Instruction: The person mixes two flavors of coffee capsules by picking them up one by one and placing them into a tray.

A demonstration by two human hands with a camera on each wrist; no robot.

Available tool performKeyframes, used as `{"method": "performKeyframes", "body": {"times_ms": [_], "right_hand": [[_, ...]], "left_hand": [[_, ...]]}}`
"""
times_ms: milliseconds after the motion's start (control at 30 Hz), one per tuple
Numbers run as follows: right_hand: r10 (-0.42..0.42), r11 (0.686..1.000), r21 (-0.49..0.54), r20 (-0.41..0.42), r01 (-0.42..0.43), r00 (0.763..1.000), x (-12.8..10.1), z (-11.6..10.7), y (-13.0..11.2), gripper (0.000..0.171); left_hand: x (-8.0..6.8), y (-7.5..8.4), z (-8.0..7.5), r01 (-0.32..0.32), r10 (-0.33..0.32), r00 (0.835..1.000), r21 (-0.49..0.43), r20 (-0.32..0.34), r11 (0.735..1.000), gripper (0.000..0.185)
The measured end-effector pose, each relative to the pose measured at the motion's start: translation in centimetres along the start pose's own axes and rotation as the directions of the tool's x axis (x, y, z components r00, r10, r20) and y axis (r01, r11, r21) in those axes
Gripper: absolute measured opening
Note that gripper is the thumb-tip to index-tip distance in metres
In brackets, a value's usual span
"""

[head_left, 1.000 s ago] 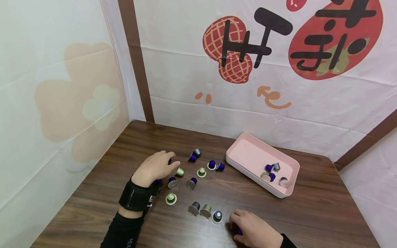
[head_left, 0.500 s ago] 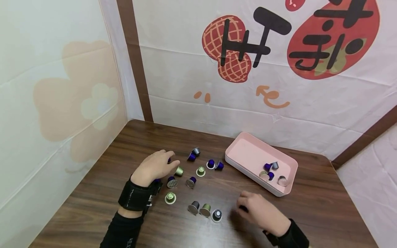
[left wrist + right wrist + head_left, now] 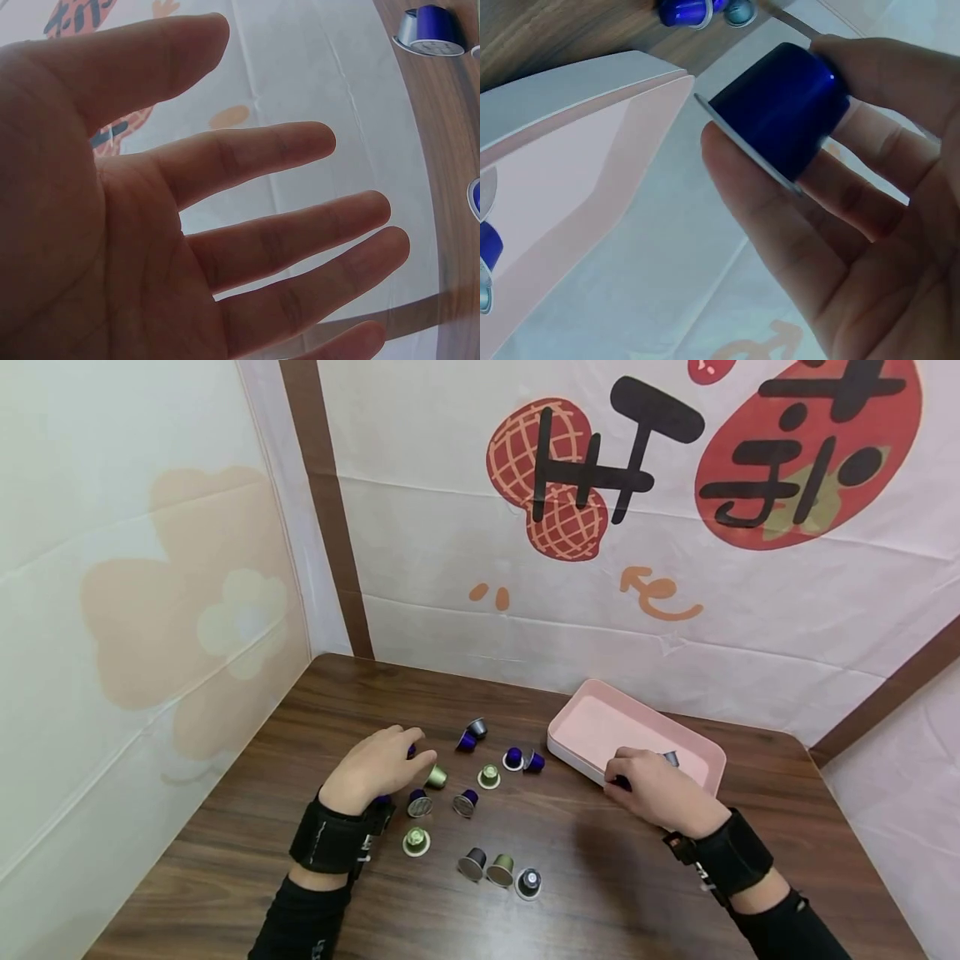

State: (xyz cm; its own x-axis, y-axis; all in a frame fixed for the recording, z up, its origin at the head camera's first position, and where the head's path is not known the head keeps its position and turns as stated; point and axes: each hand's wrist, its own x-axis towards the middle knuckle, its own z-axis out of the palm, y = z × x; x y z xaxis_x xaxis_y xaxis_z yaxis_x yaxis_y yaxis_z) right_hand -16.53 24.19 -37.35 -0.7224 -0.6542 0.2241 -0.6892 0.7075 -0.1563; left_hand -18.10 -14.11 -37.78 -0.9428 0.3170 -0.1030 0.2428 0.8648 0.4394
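Pinching a blue capsule [image 3: 780, 105], right hand [image 3: 656, 789] hovers over pink tray [image 3: 600, 727]; left hand [image 3: 375, 767], fingers spread and holding nothing, rests among scattered capsules [image 3: 487, 827].

Left hand [image 3: 382, 766] flat, right hand [image 3: 652, 789] pinching.

tray [image 3: 592, 737]: right hand [image 3: 660, 789] hides most capsules inside, count unclear
purple capsule [image 3: 411, 750]: mostly behind left hand [image 3: 378, 764]
left wrist view: palm cut off at edge
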Motion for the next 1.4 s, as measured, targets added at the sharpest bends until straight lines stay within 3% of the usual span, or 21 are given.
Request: {"method": "performKeyframes", "body": {"times_ms": [233, 533, 600, 700, 800, 867, 1067, 1100, 1300, 1400], "right_hand": [[0.067, 0.997, 0.044, 0.045, -0.069, 0.997, 0.8, 0.5, 3.0, 0.013], [0.103, 0.995, -0.003, 0.171, -0.104, 0.98, 1.9, 0.8, 6.3, 0.022], [0.161, 0.986, 0.012, 0.224, -0.168, 0.961, 2.4, 0.9, 7.3, 0.02], [0.279, 0.947, 0.067, 0.31, -0.314, 0.909, 2.7, 1.5, 9.0, 0.013], [0.351, 0.912, 0.088, 0.339, -0.401, 0.873, 2.8, 2.0, 10.4, 0.011], [0.368, 0.908, 0.08, 0.323, -0.412, 0.872, 2.9, 2.3, 11.0, 0.01], [0.356, 0.928, 0.023, 0.23, -0.371, 0.906, 2.9, 2.5, 11.1, 0.008], [0.347, 0.932, 0.024, 0.217, -0.361, 0.912, 3.0, 2.4, 10.8, 0.01], [0.395, 0.907, 0.08, 0.184, -0.414, 0.9, 2.5, 1.0, 7.9, 0.025], [0.378, 0.919, 0.076, 0.114, -0.388, 0.919, 1.5, 0.7, 6.4, 0.024]], "left_hand": [[-0.1, 0.3, 0.0, 0.011, -0.011, 1.0, 0.004, 0.01, 1.0, 0.051], [-0.3, 0.3, 1.2, 0.032, -0.031, 0.999, -0.013, 0.041, 0.999, 0.052], [-0.4, 0.2, 1.5, 0.04, -0.04, 0.998, -0.015, 0.041, 0.999, 0.053], [-0.5, 0.0, 1.8, 0.042, -0.041, 0.998, -0.026, 0.04, 0.999, 0.053], [-0.5, 0.0, 1.8, 0.034, -0.033, 0.999, -0.024, 0.034, 0.999, 0.053], [-0.3, 0.1, 1.5, 0.024, -0.023, 0.999, -0.02, 0.027, 1.0, 0.053], [0.0, 0.0, 0.3, 0.014, -0.014, 1.0, 0.005, 0.023, 1.0, 0.053], [0.0, -0.1, 0.1, 0.015, -0.015, 1.0, 0.011, 0.023, 1.0, 0.053], [0.1, -0.7, -0.4, 0.022, -0.023, 1.0, 0.033, 0.021, 0.999, 0.051], [0.2, -1.0, -0.1, 0.033, -0.034, 0.999, 0.04, 0.034, 0.999, 0.052]]}}
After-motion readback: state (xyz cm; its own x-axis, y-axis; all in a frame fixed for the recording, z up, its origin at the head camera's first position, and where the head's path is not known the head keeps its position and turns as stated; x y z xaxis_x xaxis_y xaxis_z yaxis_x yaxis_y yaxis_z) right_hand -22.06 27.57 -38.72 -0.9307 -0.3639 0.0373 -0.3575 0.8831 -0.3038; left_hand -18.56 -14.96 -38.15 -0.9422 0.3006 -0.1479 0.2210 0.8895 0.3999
